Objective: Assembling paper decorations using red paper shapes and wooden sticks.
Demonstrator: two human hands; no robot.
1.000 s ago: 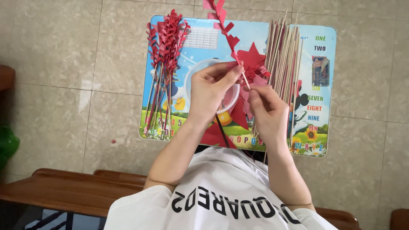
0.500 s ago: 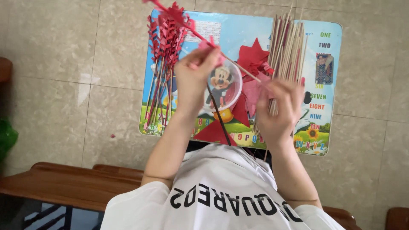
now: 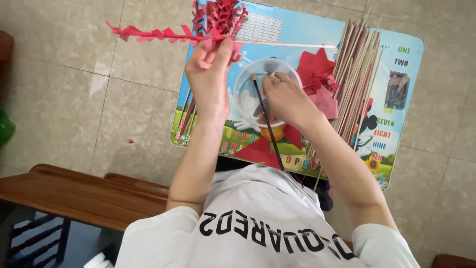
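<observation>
Left hand (image 3: 210,74) clamped on thin wooden stick with red zigzag paper strip (image 3: 148,34), long axis 9-to-3 o'clock. Right hand (image 3: 285,97) apart, at 4 o'clock, seemingly pinching dark-handled brush (image 3: 267,126) over clear round plastic bowl (image 3: 248,89).

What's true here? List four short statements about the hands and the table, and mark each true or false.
1. The left hand holds a thin stick wrapped in red fringed paper. True.
2. The right hand holds scissors. False: its fingers grip a dark-handled brush.
3. The clear round plastic bowl sits on the floor. False: it is on the colourful picture-printed table.
4. A bundle of bare wooden sticks lies right of the bowl. True.
</observation>
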